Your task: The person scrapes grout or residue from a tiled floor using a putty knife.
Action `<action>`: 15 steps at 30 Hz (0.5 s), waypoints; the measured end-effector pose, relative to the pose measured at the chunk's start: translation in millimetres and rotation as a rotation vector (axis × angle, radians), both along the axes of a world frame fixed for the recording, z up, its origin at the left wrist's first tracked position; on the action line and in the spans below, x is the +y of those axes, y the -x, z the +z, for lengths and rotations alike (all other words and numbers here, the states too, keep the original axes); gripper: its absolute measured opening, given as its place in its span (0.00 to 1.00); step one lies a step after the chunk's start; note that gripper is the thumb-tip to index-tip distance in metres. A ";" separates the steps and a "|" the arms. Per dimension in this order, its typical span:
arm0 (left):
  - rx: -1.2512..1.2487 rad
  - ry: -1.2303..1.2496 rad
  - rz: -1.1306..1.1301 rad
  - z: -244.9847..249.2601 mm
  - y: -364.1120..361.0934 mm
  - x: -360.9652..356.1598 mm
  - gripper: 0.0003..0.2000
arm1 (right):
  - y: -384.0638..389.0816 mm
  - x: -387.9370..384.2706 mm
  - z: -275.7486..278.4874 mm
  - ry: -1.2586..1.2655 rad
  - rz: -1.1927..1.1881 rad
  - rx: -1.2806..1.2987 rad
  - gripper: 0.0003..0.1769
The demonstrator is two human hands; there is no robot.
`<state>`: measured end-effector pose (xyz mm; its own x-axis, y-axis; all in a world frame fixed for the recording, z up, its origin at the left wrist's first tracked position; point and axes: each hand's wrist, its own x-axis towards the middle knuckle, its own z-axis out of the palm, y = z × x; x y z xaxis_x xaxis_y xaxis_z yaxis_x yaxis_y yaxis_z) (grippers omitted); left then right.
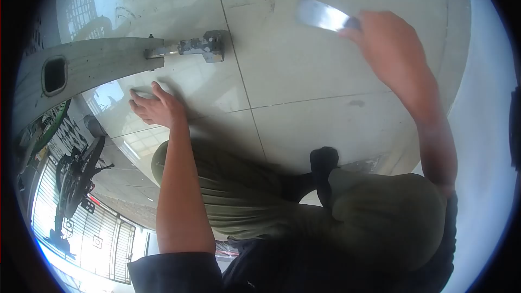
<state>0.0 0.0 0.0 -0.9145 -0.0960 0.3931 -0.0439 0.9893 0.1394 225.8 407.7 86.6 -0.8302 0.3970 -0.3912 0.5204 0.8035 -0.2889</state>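
My right hand [393,49] is closed round the dark handle of a putty knife [325,15]. The knife's broad shiny blade points left over the tiled floor and is slightly blurred. My left hand [157,106] is open, thumb and fingers apart, close over the floor. Just above it in the view runs a long pale beam [116,54] with an oval-cornered slot. From the beam's end sticks out a short metal foot [202,46] spotted with paint, its tip beside a tile joint.
Large glossy floor tiles [304,70] spread out before me, with smudges and reflections. My bent legs [239,190] and a dark-covered foot [324,163] are close in front. A white wall [483,103] rises at right. A bicycle [76,179] and a barred gate [100,239] stand at lower left.
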 end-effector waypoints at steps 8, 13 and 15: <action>-0.204 0.039 -0.023 -33.7 -71.8 1.2 0.39 | -37.2 -22.4 1.8 0.070 0.017 -0.135 0.21; -0.255 0.018 -0.038 -43.3 -77.4 3.1 0.40 | -18.2 -15.4 13.0 0.221 -0.021 -0.213 0.21; -0.258 0.019 -0.037 -45.0 -75.9 1.8 0.40 | -31.3 -17.5 27.4 0.280 -0.041 -0.277 0.21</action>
<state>75.9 1.8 -45.0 -0.9875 -0.0551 0.1476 -0.0391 0.9932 0.1093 257.1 390.2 113.9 -0.6638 0.2736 -0.6961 0.6391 0.6909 -0.3380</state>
